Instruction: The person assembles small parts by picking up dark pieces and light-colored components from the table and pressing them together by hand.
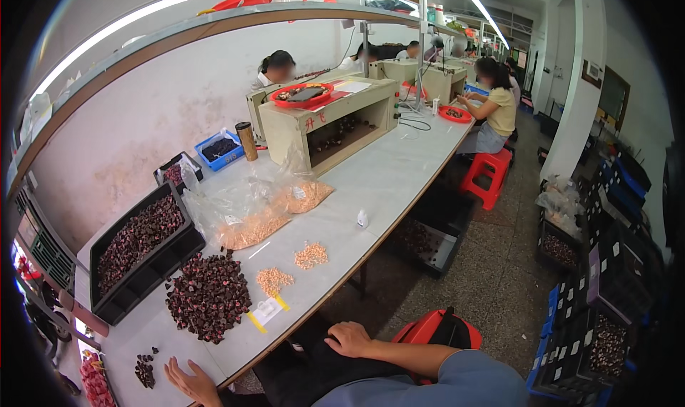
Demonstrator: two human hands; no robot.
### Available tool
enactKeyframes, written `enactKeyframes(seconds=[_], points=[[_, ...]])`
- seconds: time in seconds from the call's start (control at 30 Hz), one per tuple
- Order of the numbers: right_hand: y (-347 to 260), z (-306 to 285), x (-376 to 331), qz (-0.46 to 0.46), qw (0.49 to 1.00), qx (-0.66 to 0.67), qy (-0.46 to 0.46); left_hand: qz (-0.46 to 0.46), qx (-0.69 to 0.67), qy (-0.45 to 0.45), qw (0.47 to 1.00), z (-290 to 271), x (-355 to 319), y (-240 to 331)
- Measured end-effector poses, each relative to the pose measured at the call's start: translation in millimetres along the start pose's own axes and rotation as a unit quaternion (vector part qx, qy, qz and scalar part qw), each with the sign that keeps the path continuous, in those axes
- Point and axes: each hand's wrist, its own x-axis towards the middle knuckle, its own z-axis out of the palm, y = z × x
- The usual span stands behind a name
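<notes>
My left hand [188, 383] lies on the table's near edge, fingers spread and nothing in it. Beside it sits a small cluster of dark pieces [145, 373]. A large heap of dark reddish-black small parts [208, 296] is spread farther in. To its right are two small piles of pale beige pieces, one pile [273, 281] close to a white card with yellow tape [267, 311] and another pile [311, 255] beyond. My right hand [349, 340] rests on my dark-clad leg, fingers laid loosely over it, holding nothing.
A black crate of dark parts [193, 237] and clear bags of beige pieces [246, 230] stand on the table. A small white bottle [362, 218] is near the edge. Beyond are a beige box machine [285, 132] and a person on a red stool [489, 175]. Stacked crates [571, 321] line the right.
</notes>
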Motion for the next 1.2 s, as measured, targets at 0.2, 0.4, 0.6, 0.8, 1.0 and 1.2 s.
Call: enactKeyframes(seconds=[0.2,0.4,0.6,0.8,1.0,1.2], points=[[34,100,43,0.224,0.942,0.017,-0.249,0.0,-0.013,-0.018,1.0,-4,0,2],[87,170,91,0.02,0.981,-0.022,-0.194,0.035,0.011,0.004,0.999,-11,-3,-4],[171,221,59,0.165,0.942,0.285,-0.071,0.085,-0.01,0.005,0.996,-6,4,12],[126,183,104,0.113,0.95,0.259,-0.13,0.079,0.025,-0.02,0.996,-13,6,2],[64,128,81,0.021,0.99,-0.033,-0.136,0.04,0.039,-0.05,0.997,-14,4,-7],[170,177,38,0.081,0.939,0.312,-0.122,0.012,0.026,-0.072,0.997,-18,2,-7]])
